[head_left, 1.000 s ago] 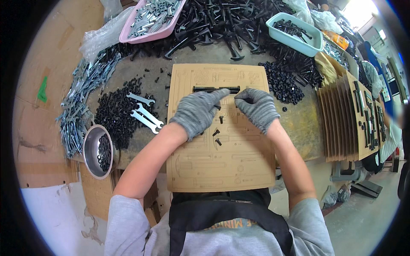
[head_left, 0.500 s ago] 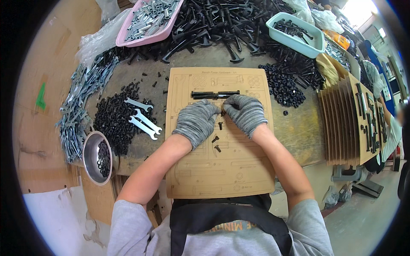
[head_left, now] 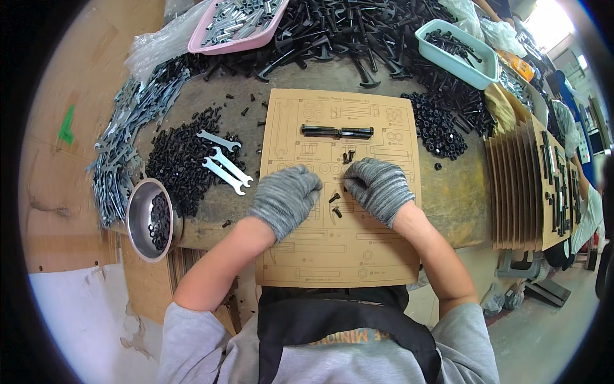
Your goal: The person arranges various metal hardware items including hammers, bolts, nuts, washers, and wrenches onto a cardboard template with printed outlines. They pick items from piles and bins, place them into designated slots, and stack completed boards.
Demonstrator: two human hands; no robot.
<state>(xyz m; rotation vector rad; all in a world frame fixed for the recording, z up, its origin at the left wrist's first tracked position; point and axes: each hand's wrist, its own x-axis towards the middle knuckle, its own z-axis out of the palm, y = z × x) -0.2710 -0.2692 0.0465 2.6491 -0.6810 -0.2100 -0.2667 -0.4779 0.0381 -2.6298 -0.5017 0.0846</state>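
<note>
A brown cardboard sheet (head_left: 339,276) printed with hardware outlines lies in front of me. Over its left part my left hand (head_left: 286,200), in a grey knit glove, has its fingers curled together; their tips hide whatever may be in them. My right hand (head_left: 378,191), gloved alike, pinches a small black bolt (head_left: 346,188) near the sheet's middle; most of that bolt is hidden. Just above the right fingertips are two small black bolts (head_left: 348,156). Two more lie below, one black bolt (head_left: 334,198) above another black bolt (head_left: 337,212). Long black bolts (head_left: 337,132) lie end to end across the upper sheet.
Left of the sheet are wrenches (head_left: 227,169), a heap of black bolts (head_left: 182,160) and a steel bowl (head_left: 130,224) of black rings. Black nuts (head_left: 441,131) lie right. Behind are pink (head_left: 240,47) and mint (head_left: 470,75) trays. Upright filled boards (head_left: 521,192) stand far right.
My hands have come apart and moved lower over the sheet. Two small bolts now show where my fingertips were. My right fingers have closed on another bolt. The whole view has shifted slightly.
</note>
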